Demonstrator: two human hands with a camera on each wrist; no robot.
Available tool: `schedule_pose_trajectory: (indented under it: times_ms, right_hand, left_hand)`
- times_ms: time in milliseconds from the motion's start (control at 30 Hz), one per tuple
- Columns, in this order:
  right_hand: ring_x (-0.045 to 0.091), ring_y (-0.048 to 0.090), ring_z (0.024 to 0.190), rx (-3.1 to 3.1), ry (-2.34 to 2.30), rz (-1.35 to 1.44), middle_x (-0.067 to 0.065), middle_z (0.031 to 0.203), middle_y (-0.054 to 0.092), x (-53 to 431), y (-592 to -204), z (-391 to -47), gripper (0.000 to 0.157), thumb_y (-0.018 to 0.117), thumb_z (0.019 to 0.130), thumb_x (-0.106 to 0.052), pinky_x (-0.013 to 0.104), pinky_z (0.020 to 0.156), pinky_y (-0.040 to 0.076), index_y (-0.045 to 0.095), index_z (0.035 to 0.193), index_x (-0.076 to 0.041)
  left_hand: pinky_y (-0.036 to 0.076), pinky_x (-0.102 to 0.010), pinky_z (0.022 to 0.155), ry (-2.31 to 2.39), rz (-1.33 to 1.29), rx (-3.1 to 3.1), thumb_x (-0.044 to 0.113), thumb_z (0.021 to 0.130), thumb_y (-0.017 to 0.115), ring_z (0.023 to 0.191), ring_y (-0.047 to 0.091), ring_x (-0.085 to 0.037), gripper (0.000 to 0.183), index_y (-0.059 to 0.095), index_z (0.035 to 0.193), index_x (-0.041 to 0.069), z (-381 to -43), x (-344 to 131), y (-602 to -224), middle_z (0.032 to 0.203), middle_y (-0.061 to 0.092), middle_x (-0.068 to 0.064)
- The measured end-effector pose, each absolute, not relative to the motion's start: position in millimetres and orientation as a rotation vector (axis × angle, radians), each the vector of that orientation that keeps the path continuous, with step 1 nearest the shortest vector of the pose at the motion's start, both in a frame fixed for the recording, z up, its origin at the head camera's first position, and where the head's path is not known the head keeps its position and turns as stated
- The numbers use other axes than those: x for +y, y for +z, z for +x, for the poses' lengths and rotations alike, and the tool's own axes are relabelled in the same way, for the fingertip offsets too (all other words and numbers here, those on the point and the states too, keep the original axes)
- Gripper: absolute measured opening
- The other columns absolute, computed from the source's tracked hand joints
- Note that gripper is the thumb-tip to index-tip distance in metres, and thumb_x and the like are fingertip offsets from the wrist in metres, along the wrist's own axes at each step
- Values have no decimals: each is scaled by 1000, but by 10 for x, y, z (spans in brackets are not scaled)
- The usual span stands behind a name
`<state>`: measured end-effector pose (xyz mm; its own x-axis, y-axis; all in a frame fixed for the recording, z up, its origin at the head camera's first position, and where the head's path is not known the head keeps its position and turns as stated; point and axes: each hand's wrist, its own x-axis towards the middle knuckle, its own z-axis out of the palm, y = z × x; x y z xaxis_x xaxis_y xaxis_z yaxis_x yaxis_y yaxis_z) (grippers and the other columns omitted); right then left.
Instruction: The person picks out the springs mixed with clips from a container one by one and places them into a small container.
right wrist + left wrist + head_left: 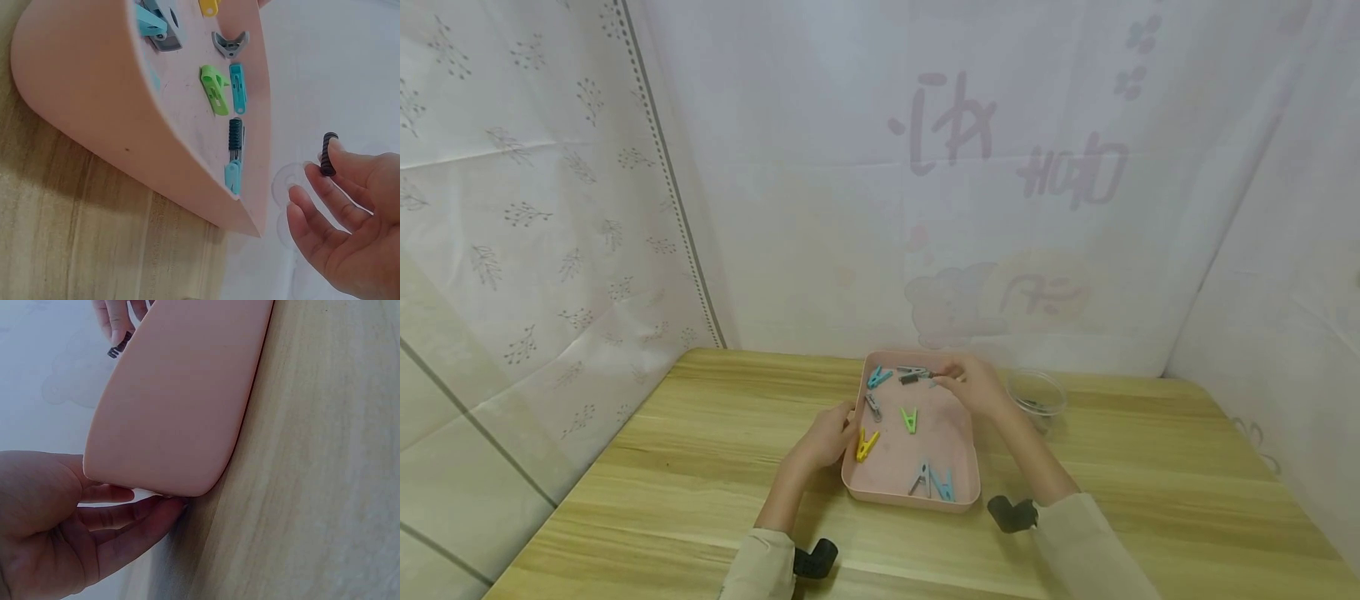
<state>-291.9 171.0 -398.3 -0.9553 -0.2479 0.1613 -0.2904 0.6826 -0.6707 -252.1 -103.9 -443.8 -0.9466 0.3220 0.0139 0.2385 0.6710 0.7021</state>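
Observation:
My left hand (829, 435) grips the left side of a pink tray (942, 433), its fingers curled at the tray's corner in the left wrist view. Over the tray's far right corner, my right hand (973, 387) pinches a small dark ribbed cylinder (328, 154) between thumb and fingers. Inside the tray lie a yellow clothespin (867, 445), a green clothespin (910, 420), a teal clothespin (878, 377) and several grey and light blue ones. A second dark ribbed cylinder (235, 134) rests by the far wall, beside a light blue clip (232, 177).
A clear round container (1036, 393) with small dark things by it stands right of the tray, behind my right forearm. The wooden table (715, 467) meets a white printed curtain (820, 208) at the back. Curtains also hang at both sides.

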Motion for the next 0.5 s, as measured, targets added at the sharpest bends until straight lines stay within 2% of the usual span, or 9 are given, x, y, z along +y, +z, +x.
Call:
schedule_pose_trajectory:
  times_ms: [500]
  right_hand:
    - [38,70,102,-2791,1167,397,22,118,71,1750,-4019,-2867,22,66,105,-16,47,83,60,71,113,3]
  left_hand:
    - [54,-33,65,1154,463,2746,9,110,48,78,63,-20,41,50,146,-11,-2526,-1050,-4441,100,72,-18]
